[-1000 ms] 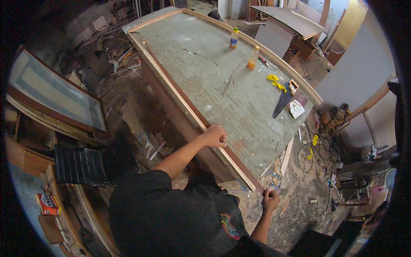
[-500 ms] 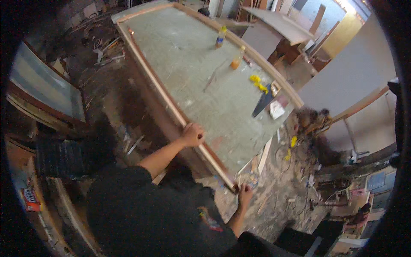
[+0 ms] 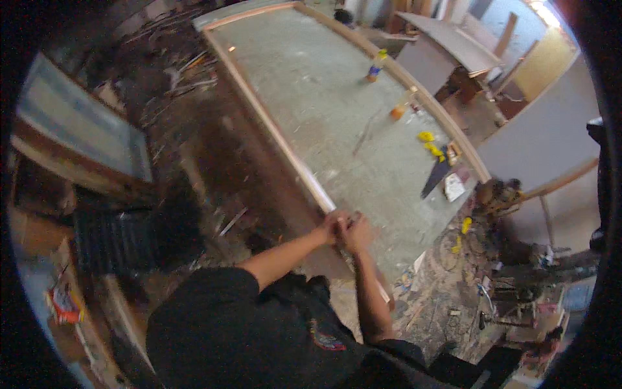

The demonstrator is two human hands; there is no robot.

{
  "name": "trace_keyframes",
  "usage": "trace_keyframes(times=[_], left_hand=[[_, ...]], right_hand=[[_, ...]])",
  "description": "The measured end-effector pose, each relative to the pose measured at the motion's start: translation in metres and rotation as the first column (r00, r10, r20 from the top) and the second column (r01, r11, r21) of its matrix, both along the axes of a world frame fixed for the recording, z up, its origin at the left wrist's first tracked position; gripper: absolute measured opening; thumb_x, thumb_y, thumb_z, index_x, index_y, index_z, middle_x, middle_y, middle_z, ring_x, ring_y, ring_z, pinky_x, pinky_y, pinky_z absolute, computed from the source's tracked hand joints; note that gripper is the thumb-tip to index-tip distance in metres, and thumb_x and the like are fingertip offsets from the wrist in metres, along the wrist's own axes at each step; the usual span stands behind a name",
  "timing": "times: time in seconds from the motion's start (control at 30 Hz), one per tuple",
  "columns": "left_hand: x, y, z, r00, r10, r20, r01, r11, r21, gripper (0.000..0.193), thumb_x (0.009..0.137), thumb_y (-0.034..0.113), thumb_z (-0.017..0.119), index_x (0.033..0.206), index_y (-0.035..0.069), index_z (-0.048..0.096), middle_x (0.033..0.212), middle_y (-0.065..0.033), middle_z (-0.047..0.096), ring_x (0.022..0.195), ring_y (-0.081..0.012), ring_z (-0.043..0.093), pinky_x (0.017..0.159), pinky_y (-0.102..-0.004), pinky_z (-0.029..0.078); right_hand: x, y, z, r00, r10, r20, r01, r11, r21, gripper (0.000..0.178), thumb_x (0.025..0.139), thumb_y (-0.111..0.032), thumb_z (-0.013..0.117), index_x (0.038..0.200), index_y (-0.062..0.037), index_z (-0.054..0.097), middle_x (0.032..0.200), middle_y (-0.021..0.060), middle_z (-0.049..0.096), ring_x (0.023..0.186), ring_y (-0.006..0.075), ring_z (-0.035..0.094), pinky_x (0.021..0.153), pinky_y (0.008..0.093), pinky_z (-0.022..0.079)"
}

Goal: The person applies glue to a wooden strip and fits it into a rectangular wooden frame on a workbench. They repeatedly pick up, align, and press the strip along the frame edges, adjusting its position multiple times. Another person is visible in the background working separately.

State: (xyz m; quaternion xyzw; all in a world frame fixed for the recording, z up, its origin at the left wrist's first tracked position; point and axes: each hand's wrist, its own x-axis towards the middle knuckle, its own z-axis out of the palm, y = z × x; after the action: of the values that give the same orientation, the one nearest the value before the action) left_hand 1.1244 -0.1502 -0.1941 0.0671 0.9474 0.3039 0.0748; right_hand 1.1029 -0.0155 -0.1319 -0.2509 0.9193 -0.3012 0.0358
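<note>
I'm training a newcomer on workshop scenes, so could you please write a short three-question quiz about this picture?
1. True or false: the left hand and the right hand meet at the wooden edge strip of the big panel.
2. Which tool lies by the panel's far long edge, next to the yellow bits? A) handsaw B) drill C) paintbrush
3. What colour is the cap of the bottle standing on the panel?

Key: 1 true; 2 A; 3 yellow.
</note>
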Motion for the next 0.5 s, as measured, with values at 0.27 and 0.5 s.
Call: trace_keyframes(times=[0.27, 0.5], left_hand=[[0.053, -0.069, 0.047, 0.989, -0.061, -0.131, 0.068, 0.997, 0.048, 0.071, 0.097, 0.025, 0.06, 0.158, 0.003, 0.031, 0.167, -0.0197, 0.025, 0.156, -0.0387, 0.018, 0.126, -0.0568, 0.01], [0.106, -0.244, 0.02, 0.845, 0.354, -0.4, -0.294, 0.933, 0.205, 0.049, 0.091, 0.03, 0.066, 0.134, 0.01, 0.057, 0.155, -0.0163, 0.041, 0.146, -0.0367, 0.035, 0.121, -0.0573, 0.022]], right_hand=[[0.043, -0.081, -0.012, 0.862, -0.5, -0.083, 0.481, 0.858, -0.18, 0.057, 0.102, -0.047, 0.053, 0.123, 0.0053, 0.063, 0.108, 0.0262, 0.068, 0.103, 0.0449, 0.065, 0.093, 0.0525, 0.049], [0.039, -0.091, -0.041, 0.742, -0.454, -0.492, 0.537, 0.843, 0.032, 0.029, 0.093, -0.035, 0.065, 0.088, -0.007, 0.068, 0.086, 0.0153, 0.067, 0.08, 0.0386, 0.065, 0.068, 0.0512, 0.049]])
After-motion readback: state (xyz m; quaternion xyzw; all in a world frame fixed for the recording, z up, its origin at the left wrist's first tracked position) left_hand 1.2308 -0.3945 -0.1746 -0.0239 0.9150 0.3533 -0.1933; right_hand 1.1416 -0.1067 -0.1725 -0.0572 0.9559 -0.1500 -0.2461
